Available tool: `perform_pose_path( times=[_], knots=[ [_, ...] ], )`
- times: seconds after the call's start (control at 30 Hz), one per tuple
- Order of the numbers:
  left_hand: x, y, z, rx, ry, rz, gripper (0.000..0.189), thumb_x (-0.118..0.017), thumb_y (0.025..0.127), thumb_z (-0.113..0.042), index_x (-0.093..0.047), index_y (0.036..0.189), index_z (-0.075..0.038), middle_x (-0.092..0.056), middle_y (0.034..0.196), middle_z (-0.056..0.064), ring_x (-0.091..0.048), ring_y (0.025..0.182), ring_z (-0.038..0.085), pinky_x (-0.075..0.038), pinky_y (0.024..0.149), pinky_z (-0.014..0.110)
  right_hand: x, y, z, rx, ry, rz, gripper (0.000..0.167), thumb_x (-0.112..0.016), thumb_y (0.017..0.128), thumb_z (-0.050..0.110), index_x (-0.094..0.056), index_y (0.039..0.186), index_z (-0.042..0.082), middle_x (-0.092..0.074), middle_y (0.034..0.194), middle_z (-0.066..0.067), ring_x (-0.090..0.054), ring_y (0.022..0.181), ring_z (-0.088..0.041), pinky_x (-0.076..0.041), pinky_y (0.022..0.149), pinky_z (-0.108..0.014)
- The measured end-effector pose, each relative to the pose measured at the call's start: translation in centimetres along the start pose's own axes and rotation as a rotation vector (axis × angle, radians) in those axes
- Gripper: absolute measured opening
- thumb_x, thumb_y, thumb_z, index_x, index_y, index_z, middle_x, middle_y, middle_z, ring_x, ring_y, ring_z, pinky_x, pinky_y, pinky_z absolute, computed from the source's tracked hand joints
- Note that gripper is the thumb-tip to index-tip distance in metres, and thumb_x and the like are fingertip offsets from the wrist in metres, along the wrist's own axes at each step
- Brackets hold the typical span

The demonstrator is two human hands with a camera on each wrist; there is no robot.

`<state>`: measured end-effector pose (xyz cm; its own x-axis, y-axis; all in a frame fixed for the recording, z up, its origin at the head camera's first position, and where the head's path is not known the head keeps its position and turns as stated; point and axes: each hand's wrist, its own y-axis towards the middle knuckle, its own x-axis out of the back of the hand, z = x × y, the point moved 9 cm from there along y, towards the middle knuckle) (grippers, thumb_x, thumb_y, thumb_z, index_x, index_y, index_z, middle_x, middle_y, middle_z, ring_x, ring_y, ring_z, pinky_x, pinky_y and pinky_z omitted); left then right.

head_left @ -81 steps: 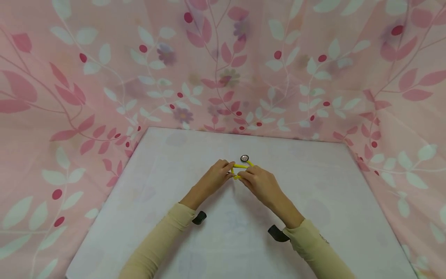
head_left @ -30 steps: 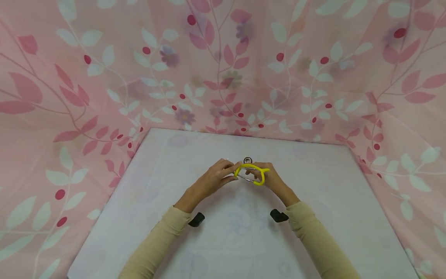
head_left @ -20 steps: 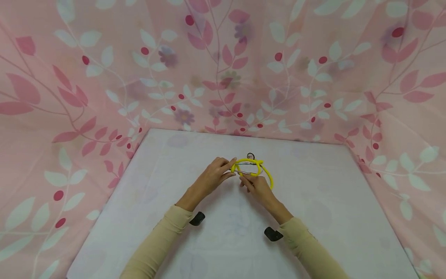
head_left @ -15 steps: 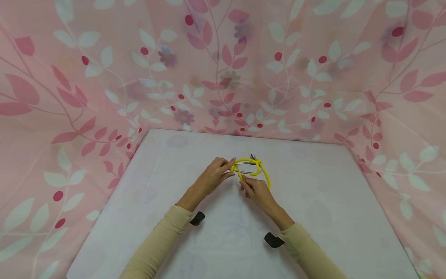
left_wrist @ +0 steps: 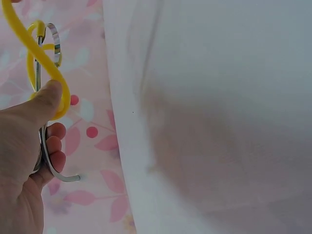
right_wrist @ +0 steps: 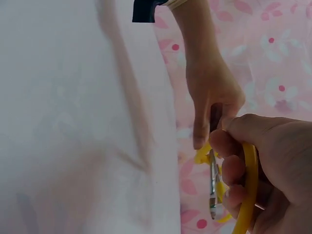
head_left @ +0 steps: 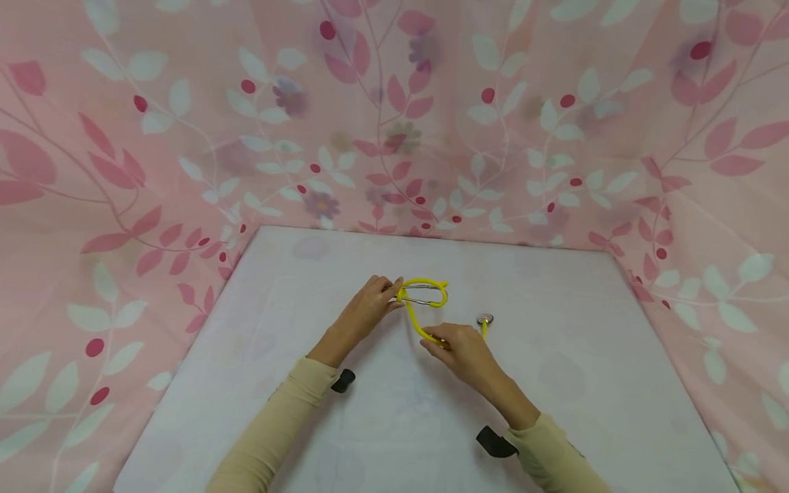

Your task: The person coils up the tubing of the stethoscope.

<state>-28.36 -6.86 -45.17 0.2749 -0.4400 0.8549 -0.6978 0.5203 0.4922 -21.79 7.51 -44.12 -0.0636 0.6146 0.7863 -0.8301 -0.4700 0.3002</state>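
Observation:
A yellow stethoscope is held above the table between both hands. My left hand pinches its metal ear tubes together with a turn of yellow tubing wrapped round them. In the left wrist view the thumb presses on that tubing, and one curved metal ear tube sticks out below the fingers. My right hand grips the tubing lower down and to the right, fingers curled round it, as the right wrist view shows with the tubing crossing the palm. Beyond the right hand the round chest piece stands up on the tube's end.
A white-covered table lies beneath the hands. Pink leaf-patterned cloth rises behind it and along both sides. A dark camera mount sits at the right wrist, another mount at the left.
My right hand has moved from beside the left hand down and to the right, drawing tubing out. The chest piece has swung from behind the loop to the right. The left hand keeps its hold.

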Motion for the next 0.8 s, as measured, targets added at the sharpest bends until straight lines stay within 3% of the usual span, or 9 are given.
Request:
perform_pose_path(
  times=[0.27, 0.53, 0.8],
  knots=[
    [-0.3, -0.2, -0.5, -0.023, 0.030, -0.007, 0.056, -0.079, 0.080, -0.024, -0.064, 0.130, -0.005, -0.064, 0.098, 0.007, -0.058, 0.090, 0.018, -0.055, 0.078, 0.023, 1.5, 0.4, 2.4, 0.111, -0.121, -0.045, 0.014, -0.074, 0.089, 0.019, -0.077, 0.101, 0.012, -0.069, 0.075, 0.006, -0.051, 0.059, -0.002, -0.042, 0.055, -0.015],
    [-0.8, -0.4, -3.0, -0.111, 0.083, 0.021, 0.053, -0.077, 0.082, -0.032, -0.067, 0.125, -0.004, -0.067, 0.100, 0.005, -0.057, 0.086, 0.014, -0.052, 0.074, 0.018, 3.6, 2.0, 3.7, 0.195, -0.246, -0.087, 0.015, -0.073, 0.089, 0.023, -0.076, 0.101, 0.014, -0.071, 0.082, 0.002, -0.058, 0.060, -0.009, -0.047, 0.054, -0.020],
    [0.0, -0.6, -5.4, -0.160, 0.071, 0.006, 0.054, -0.078, 0.080, -0.032, -0.067, 0.125, -0.004, -0.067, 0.100, 0.004, -0.057, 0.087, 0.013, -0.051, 0.075, 0.018, 5.5, 5.5, 1.7, 0.159, -0.273, -0.101, 0.014, -0.071, 0.090, 0.022, -0.076, 0.101, 0.014, -0.071, 0.082, -0.001, -0.061, 0.068, -0.016, -0.051, 0.058, -0.029]
  ],
)
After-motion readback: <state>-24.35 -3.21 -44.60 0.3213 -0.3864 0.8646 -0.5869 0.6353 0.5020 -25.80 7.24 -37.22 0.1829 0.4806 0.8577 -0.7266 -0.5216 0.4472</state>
